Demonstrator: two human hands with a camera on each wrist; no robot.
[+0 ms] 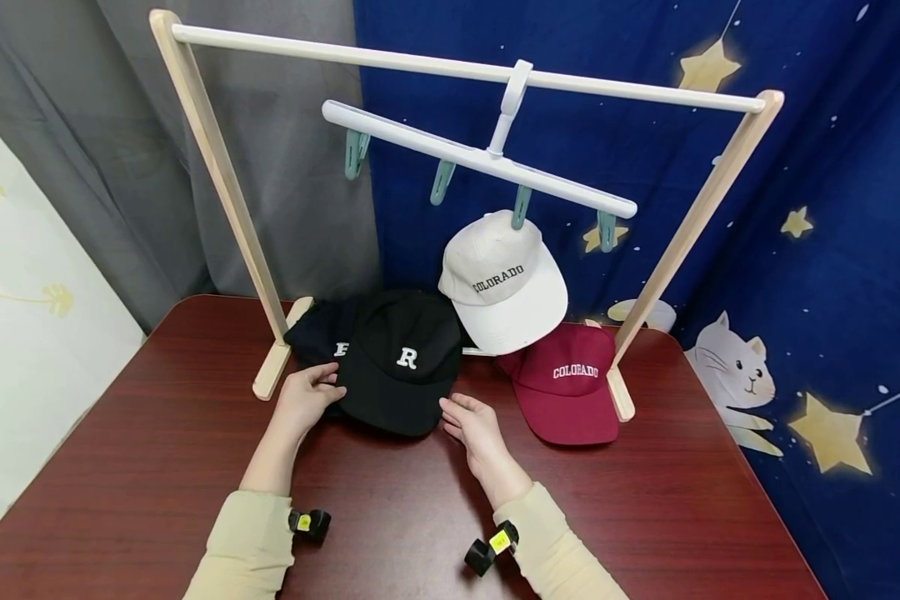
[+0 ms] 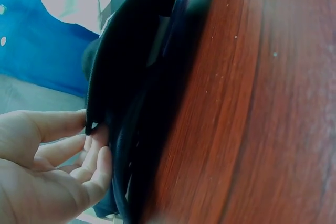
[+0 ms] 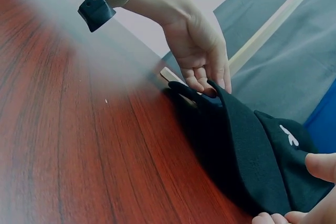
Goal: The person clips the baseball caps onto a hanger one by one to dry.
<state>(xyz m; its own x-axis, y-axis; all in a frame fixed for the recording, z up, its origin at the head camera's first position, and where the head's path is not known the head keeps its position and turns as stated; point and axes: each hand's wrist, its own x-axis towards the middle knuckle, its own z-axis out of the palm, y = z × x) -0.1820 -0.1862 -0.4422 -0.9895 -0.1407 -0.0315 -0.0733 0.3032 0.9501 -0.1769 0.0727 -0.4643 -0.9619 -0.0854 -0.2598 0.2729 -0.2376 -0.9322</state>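
Observation:
A black cap (image 1: pixel 397 358) with a white R lies partly over a darker cap (image 1: pixel 318 329) on the table. In the head view, my left hand (image 1: pixel 309 398) is at the left edge of its brim. The left wrist view shows my thumb (image 2: pixel 58 124) on the brim with fingers under it, pinching it. My right hand (image 1: pixel 476 429) holds the brim's right side, its thumb (image 3: pixel 321 166) over the cap and its fingertips (image 3: pixel 272 219) at the edge. The brim is tilted up off the wood at the left.
A white COLORADO cap (image 1: pixel 502 283) hangs from one teal clip (image 1: pixel 521 207) of a white hanger (image 1: pixel 480 158) on a wooden rack (image 1: pixel 225 167). A maroon COLORADO cap (image 1: pixel 566 387) sits by the rack's right foot (image 1: pixel 621 396). Curtains (image 1: pixel 285 150) stand behind the table (image 1: pixel 682 500).

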